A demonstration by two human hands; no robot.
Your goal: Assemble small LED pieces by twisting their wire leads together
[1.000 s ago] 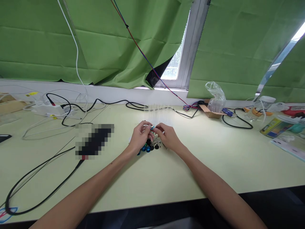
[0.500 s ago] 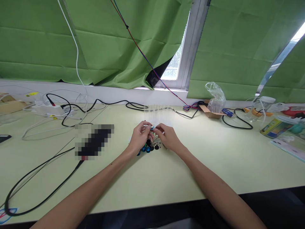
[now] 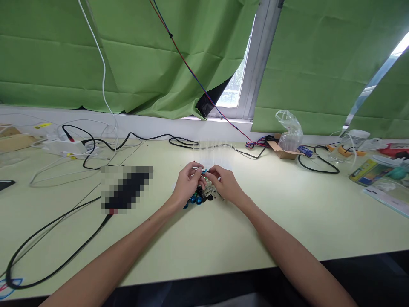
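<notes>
Over the middle of the table, my left hand [image 3: 188, 180] and my right hand [image 3: 224, 181] meet with their fingertips nearly touching. Both pinch a small blue piece [image 3: 204, 171] with bits of white and black; it is too small to name its kind. Beneath my hands lies a loose pile of small parts. Shiny blue balls [image 3: 198, 199] are at its front left, black discs [image 3: 210, 197] beside them, and thin metal pins [image 3: 211, 188] towards my right hand. My fingers hide part of the pile.
A clear plastic container [image 3: 211, 147] stands just beyond my hands. Behind it a black cable [image 3: 150, 138] runs along the wall. A blurred-out dark object [image 3: 126, 192] with a cable lies to the left. At the right are a small cardboard box [image 3: 283, 151] and a labelled tub [image 3: 367, 170].
The small blue piece has turned slightly between my fingertips, showing more blue. Both hands keep almost the same place and pinch.
</notes>
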